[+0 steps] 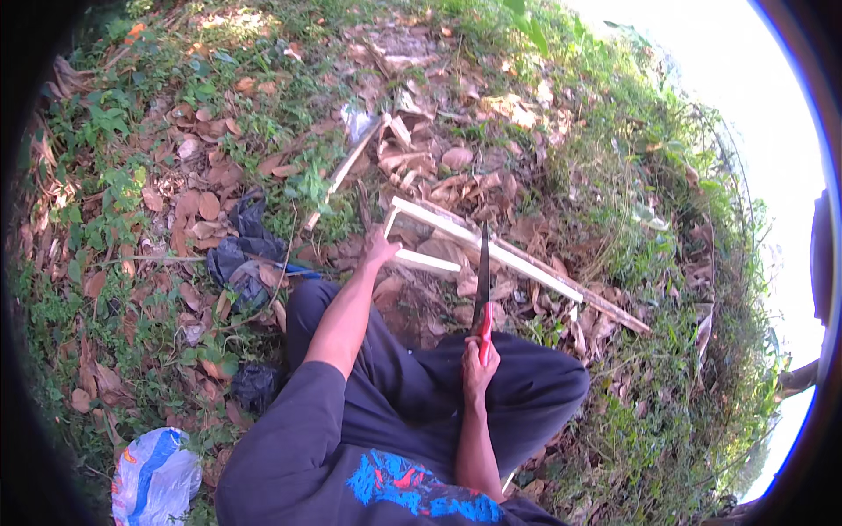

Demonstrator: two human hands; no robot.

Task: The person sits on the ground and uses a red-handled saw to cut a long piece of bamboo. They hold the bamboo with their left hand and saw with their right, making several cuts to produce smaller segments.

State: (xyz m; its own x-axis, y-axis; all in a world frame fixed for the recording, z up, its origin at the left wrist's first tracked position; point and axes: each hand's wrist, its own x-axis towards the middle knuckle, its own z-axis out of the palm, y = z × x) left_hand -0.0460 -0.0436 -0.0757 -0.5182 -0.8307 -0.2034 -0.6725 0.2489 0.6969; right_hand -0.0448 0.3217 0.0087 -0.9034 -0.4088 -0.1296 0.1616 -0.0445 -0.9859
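Observation:
My right hand (479, 364) is wrapped round the red handle of a handsaw (484, 279), above my bent right leg. The saw's dark blade points away from me, its far end overlapping a long pale wooden strip (528, 265) in view; I cannot tell whether they touch. That strip meets a short crosspiece (390, 223) at its left end, and a shorter pale strip (430, 261) runs roughly alongside on the near side. Closed at the corner of the crosspiece and the shorter strip is my left hand (381, 249), gripping this wooden frame.
A brown stick (614, 313) lies just behind the long strip. Farther off to the left is another wooden piece (348, 168). Black plastic (248, 250) lies left of my knee, and a white and blue plastic bag (156, 478) sits at lower left. Dry leaves and green plants cover the ground.

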